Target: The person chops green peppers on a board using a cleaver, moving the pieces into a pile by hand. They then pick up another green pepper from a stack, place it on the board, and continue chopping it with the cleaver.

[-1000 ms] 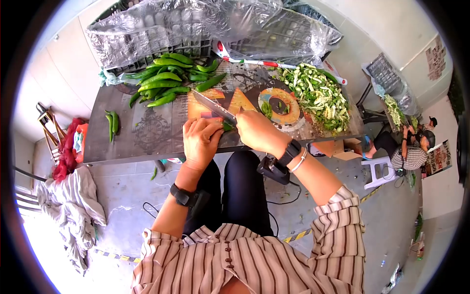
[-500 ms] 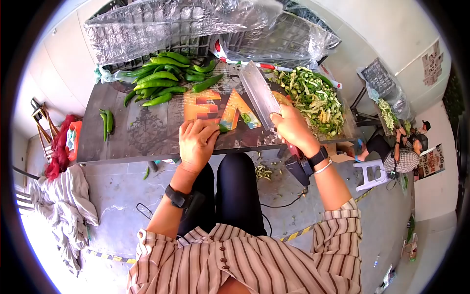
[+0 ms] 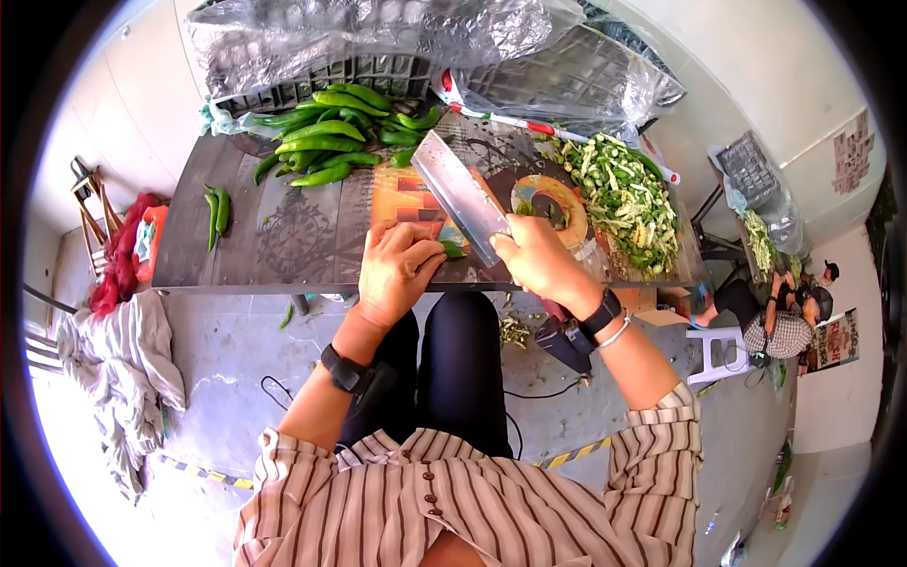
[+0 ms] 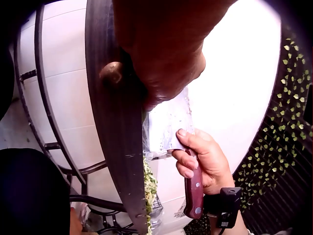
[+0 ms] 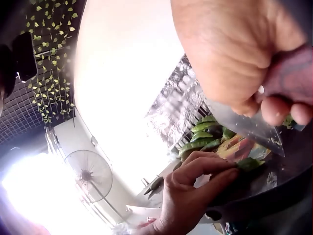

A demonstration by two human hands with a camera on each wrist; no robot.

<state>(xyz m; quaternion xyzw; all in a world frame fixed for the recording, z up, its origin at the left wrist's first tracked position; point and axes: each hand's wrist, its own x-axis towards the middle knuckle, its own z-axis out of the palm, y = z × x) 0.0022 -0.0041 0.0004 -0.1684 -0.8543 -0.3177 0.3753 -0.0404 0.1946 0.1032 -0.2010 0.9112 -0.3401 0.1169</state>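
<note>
At the near edge of the table (image 3: 312, 269), my left hand (image 3: 399, 269) holds down a piece of green pepper (image 3: 452, 249); its tip sticks out past the fingers, as the right wrist view also shows for the pepper (image 5: 250, 164). My right hand (image 3: 548, 260) grips the dark red handle (image 4: 194, 191) of a wide-bladed knife (image 3: 460, 194). The blade is raised and tilted, just right of the pepper piece. Whole green peppers (image 3: 326, 142) are heaped at the back left, and chopped pepper (image 3: 628, 203) is piled at the right.
Two peppers (image 3: 219, 213) lie apart at the table's left. Plastic-covered crates (image 3: 378, 47) stand along the back edge. A white stool (image 3: 718, 354) and seated people are off to the right; striped cloth (image 3: 128, 369) hangs at the lower left.
From low over the pepper, the knife swung up and right, then came back left toward my left hand, still raised. My left hand keeps its hold near the table edge.
</note>
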